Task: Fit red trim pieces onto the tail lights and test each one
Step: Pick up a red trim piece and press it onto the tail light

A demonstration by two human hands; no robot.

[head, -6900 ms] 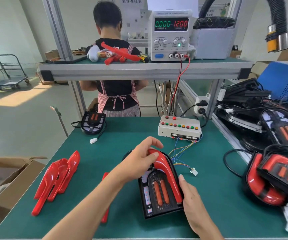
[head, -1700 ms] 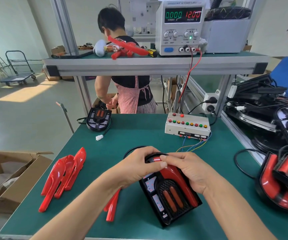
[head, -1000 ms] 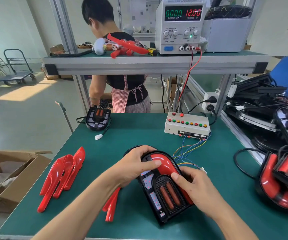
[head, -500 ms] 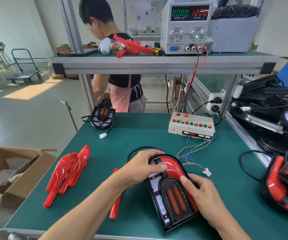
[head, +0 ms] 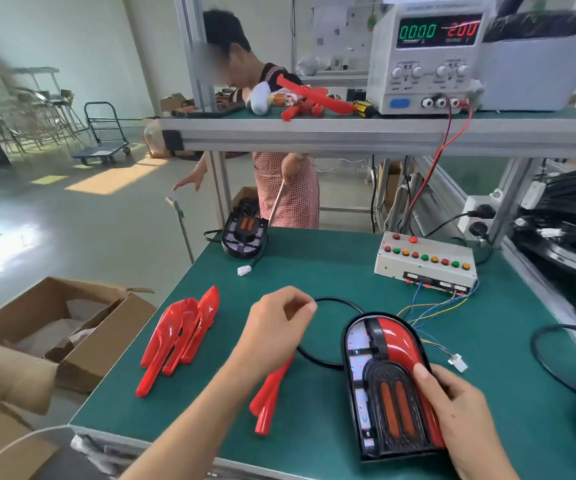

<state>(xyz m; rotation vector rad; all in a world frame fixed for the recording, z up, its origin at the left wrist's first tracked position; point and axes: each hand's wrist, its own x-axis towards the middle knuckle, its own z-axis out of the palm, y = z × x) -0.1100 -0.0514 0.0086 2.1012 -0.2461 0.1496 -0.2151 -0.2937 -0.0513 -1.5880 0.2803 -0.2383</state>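
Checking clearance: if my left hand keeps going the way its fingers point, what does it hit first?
Probably the black cable looped just past the left hand, then the tail light; depth is unclear.

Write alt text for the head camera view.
A person's right hand holds a tail light with red trim fitted on a green bench, while the left hand hovers above its black cable. Spare red trim pieces lie left.

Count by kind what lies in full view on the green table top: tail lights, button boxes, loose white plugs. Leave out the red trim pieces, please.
Tail lights: 2
Button box: 1
Loose white plugs: 2
Total: 5
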